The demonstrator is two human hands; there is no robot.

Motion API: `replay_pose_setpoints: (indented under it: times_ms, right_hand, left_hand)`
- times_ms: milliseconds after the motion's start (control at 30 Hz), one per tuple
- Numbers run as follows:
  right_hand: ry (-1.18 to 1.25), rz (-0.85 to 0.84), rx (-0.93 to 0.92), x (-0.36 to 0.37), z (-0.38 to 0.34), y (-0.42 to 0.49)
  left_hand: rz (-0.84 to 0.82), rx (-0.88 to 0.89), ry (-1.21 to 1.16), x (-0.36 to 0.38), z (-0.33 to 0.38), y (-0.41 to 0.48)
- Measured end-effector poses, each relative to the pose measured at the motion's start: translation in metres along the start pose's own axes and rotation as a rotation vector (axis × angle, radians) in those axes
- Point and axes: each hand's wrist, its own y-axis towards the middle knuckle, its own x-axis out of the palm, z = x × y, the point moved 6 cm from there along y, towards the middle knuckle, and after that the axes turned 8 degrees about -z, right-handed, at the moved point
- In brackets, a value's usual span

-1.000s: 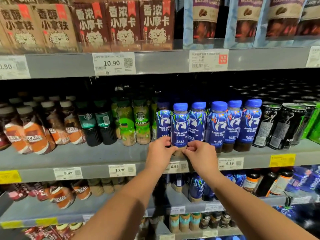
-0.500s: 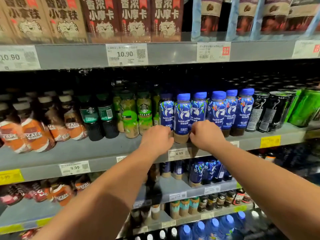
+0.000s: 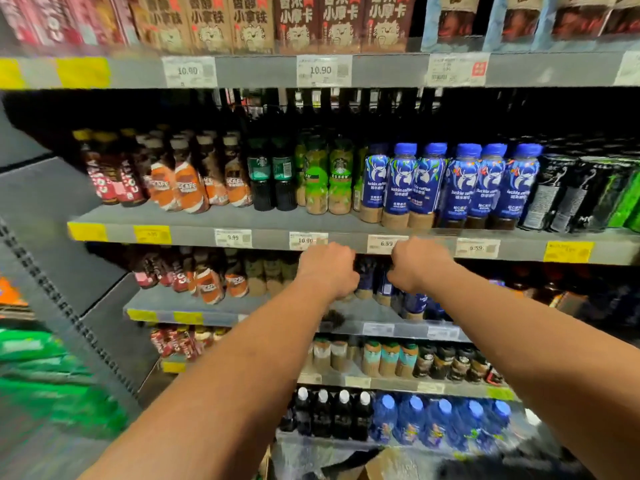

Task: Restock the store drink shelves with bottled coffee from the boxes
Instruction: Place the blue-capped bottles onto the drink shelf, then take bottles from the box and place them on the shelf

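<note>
Several blue-capped bottled coffees (image 3: 429, 185) stand in a row on the middle shelf (image 3: 277, 223), above the 6.59 price tag (image 3: 386, 244). Both my hands hang just below that shelf's front edge, in front of more blue coffee bottles (image 3: 369, 277) on the lower shelf. My left hand (image 3: 327, 270) and my right hand (image 3: 419, 265) show their backs, with fingers curled in and nothing visible in either. A gap about one bottle wide separates them.
Orange-labelled (image 3: 187, 183) and green Starbucks bottles (image 3: 341, 181) fill the shelf's left, black cans (image 3: 568, 199) its right. Boxed coffee (image 3: 298, 22) sits on the top shelf. Blue water bottles (image 3: 440, 424) line the bottom shelf, above a cardboard box (image 3: 388, 462). A grey upright (image 3: 69, 306) rises at left.
Both hands have come off the blue bottle on the middle shelf and dropped below its edge. The view has swung left and pulled back.
</note>
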Motion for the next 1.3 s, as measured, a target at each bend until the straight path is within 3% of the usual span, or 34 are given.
replay_pose_setpoints:
  times_ms: [333,533,1033,1300]
  right_hand:
    - [0.013,-0.061,-0.267,0.053,-0.094,-0.097]
    - [0.038,-0.107,-0.315,0.079,-0.15,-0.134]
    - [0.144,-0.247,-0.245,0.15,-0.316,-0.208]
    - [0.225,-0.4,-0.138,0.223,-0.347,-0.187]
  left_hand:
    - [-0.144,-0.214,0.03,0.063,-0.031,-0.14]
    - [-0.191,-0.305,0.016,0.09,-0.072,-0.202]
    - [-0.347,-0.145,-0.002,0.182,-0.176,-0.314]
    - [-0.431,-0.11,-0.103,0.257,-0.207,-0.305]
